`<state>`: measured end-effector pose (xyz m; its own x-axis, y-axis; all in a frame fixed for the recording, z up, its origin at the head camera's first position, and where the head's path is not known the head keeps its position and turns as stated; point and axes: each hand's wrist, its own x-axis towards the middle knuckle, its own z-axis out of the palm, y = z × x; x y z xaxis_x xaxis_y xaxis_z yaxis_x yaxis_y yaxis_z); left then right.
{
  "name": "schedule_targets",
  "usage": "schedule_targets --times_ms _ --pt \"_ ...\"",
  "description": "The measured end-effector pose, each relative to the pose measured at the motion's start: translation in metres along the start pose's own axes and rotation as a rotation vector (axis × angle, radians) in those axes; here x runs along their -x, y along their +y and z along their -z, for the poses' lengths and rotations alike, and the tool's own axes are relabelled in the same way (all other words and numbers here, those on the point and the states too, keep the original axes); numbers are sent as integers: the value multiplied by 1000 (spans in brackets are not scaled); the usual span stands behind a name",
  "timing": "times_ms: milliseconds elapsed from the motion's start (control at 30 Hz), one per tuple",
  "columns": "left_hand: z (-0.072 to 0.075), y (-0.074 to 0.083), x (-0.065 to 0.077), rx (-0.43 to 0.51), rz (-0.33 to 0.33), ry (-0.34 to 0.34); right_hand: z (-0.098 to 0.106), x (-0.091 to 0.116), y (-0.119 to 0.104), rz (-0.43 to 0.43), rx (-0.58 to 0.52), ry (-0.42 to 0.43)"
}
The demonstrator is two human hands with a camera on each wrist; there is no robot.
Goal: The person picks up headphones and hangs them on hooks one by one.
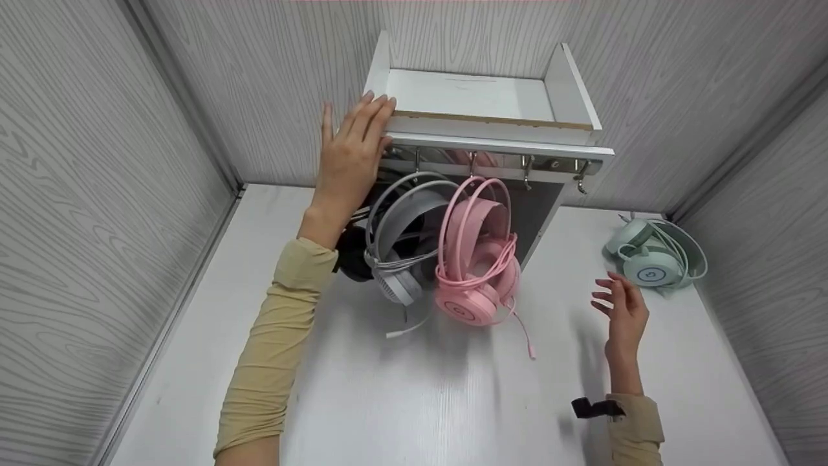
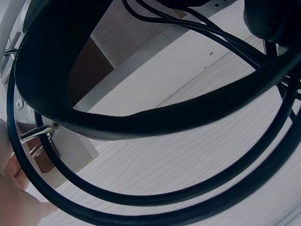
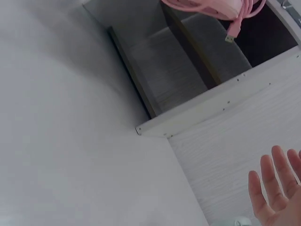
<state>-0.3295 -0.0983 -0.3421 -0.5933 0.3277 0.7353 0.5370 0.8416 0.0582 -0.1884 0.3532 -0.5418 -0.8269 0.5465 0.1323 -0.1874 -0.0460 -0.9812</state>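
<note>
My left hand (image 1: 349, 158) rests with straight fingers on the left end of a white shelf unit (image 1: 491, 134). Below it hang black headphones (image 1: 354, 255), partly hidden by my arm; their headband (image 2: 117, 125) fills the left wrist view, looped over a metal hook (image 2: 37, 133). Grey headphones (image 1: 396, 285) and pink headphones (image 1: 467, 305) hang alongside, cords wound around them. Held over the white surface, my right hand (image 1: 626, 317) has loosely bent fingers and nothing in them. Just beyond it, green headphones (image 1: 650, 268) lie at the right.
Two more hooks (image 1: 527, 171) on the rail at the right carry nothing. The microphone booms of the grey and pink headphones dangle low. A pink USB plug (image 3: 233, 30) hangs in the right wrist view. Wood-grain panels (image 1: 84, 194) enclose the white table (image 1: 414, 401).
</note>
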Motion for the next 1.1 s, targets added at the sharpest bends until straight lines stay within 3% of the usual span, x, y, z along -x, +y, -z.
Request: schedule_targets --times_ms 167,500,867,1100 --pt "0 -1 0 -2 -5 5 23 -29 2 -93 56 115" --pt "-1 -1 -1 4 -5 17 56 -73 0 -293 288 260" --pt "4 2 0 8 -3 26 68 -106 -3 -435 309 324" --pt "4 5 4 9 -12 13 82 -112 2 -618 244 342"
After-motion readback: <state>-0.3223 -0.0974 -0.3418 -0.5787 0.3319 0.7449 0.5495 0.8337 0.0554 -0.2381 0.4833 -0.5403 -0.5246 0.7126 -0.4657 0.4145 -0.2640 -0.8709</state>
